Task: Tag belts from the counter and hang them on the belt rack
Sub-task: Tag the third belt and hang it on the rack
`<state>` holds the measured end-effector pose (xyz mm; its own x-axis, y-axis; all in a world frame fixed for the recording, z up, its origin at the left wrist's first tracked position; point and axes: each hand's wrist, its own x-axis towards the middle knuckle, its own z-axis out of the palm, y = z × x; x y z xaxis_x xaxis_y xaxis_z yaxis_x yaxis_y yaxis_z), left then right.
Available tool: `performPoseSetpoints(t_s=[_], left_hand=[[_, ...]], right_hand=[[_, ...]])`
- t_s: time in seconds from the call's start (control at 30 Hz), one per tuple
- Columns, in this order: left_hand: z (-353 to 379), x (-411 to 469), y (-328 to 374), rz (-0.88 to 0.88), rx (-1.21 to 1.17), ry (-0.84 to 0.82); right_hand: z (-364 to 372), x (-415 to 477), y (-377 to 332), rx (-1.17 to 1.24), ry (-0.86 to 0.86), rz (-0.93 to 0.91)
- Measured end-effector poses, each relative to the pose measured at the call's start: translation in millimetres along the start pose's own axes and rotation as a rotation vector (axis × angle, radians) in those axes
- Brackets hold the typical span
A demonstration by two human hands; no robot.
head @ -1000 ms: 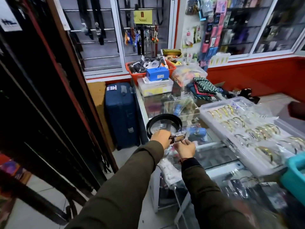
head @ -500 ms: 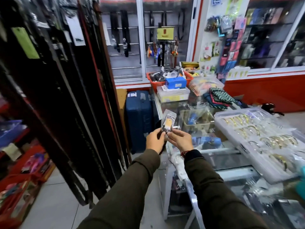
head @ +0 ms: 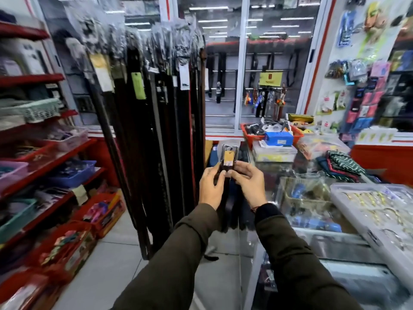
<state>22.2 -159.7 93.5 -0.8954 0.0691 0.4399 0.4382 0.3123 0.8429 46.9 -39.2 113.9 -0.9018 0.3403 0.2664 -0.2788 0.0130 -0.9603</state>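
A dark belt (head: 228,161) with a plastic-wrapped buckle end and a tan tag stands upright between my hands, its strap hanging down behind my wrists. My left hand (head: 210,186) grips it from the left and my right hand (head: 249,183) pinches it from the right, just below the tag. The belt rack (head: 156,121) with several dark hanging belts, some tagged, stands just left of my hands. The glass counter (head: 268,173) lies to the right.
Red shelves (head: 44,153) with baskets of goods line the left side. On the counter sit a clear tray of gold bangles (head: 375,206), a wire basket (head: 306,195), a blue box (head: 278,138) and folded cloth (head: 342,164). A blue suitcase stands behind the belt.
The belt left the counter and now hangs upright between both hands. My view swung left and upward, bringing the belt rack and the shelves into sight.
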Motion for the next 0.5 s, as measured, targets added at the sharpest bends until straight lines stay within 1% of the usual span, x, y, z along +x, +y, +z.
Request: performPoseSetpoints(t_s=[0.13,0.27,0.37,0.5], left_hand=[[-35.1,27.7,36.8,0.059,-0.102,0.086],[-62.8,58.4,75.8,0.108,-0.16,0.154],[-79.5,78.5,103.5,0.12,-0.24,0.16],[-102.4,105.7,138.2,0.21,-0.264,0.232]], right_hand=[[22.5,11.4,-44.6,0.13,-0.097,-0.053],[40.0,29.6,-90.8,0.176,-0.2,-0.138],[51.5,41.5,-125.8,0.178,-0.204,-0.212],[67.9,57.3,-168.8,0.262,-0.207,-0.245]])
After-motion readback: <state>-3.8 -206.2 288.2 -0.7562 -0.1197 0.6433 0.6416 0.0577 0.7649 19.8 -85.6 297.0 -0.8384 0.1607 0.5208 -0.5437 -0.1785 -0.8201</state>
